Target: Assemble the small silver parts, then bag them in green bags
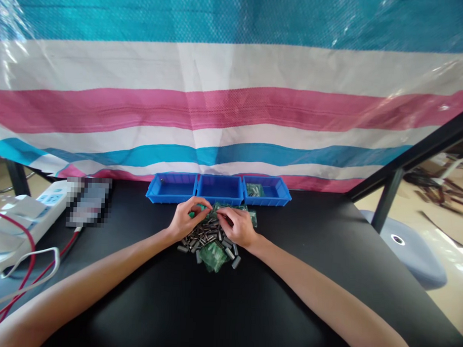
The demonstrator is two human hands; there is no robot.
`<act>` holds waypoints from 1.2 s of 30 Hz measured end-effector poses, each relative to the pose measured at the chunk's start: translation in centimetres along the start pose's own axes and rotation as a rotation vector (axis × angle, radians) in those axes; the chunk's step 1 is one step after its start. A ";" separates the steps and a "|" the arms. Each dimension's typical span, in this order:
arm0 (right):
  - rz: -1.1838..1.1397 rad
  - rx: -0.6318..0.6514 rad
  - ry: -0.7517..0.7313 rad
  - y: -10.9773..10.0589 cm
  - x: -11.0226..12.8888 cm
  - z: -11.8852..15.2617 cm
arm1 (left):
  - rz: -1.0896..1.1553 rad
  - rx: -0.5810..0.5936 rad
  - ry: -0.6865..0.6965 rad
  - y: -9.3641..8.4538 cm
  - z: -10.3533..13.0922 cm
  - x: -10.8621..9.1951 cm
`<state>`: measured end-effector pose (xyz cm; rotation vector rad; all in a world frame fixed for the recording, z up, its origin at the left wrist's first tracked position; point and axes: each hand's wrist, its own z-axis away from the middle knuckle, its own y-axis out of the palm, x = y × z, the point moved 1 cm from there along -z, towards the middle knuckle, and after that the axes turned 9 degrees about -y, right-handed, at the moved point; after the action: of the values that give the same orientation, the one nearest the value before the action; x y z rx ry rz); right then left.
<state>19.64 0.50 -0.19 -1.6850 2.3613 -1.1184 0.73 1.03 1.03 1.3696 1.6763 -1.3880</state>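
Observation:
My left hand (187,217) and my right hand (239,225) meet over a pile of small metal parts (203,234), fingertips a short way apart. Thumb and fingers of each hand are pinched together; what they hold is too small to make out, though greenish plastic shows between them. Several grey metal cylinders (235,262) lie at the near and right edge of the pile. In front of it rests a small green plastic bag (214,256). More green bags (252,218) lie behind and beside my right hand. A bright green bit shows behind my left fingers.
Behind the pile stand three joined blue bins, left (173,198), middle (220,199) and right (266,201); the right one holds a green bag (254,189). A power strip (44,207) with cables and a blurred device (89,201) lie left. A striped sheet (234,108) hangs behind.

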 end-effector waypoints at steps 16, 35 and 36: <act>0.059 0.036 -0.001 0.3 -0.3 0.3 | 0.038 -0.027 -0.011 0.0 -0.1 0.0; 0.137 0.029 -0.002 0.5 -0.6 0.7 | 0.087 -0.030 -0.065 0.0 0.0 0.3; 0.141 0.031 0.000 0.6 -0.6 0.7 | 0.084 -0.030 -0.069 0.0 0.0 0.3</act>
<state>19.74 0.72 -1.28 -1.4831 2.4055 -1.1246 0.62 1.12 0.78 1.3449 1.5710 -1.3420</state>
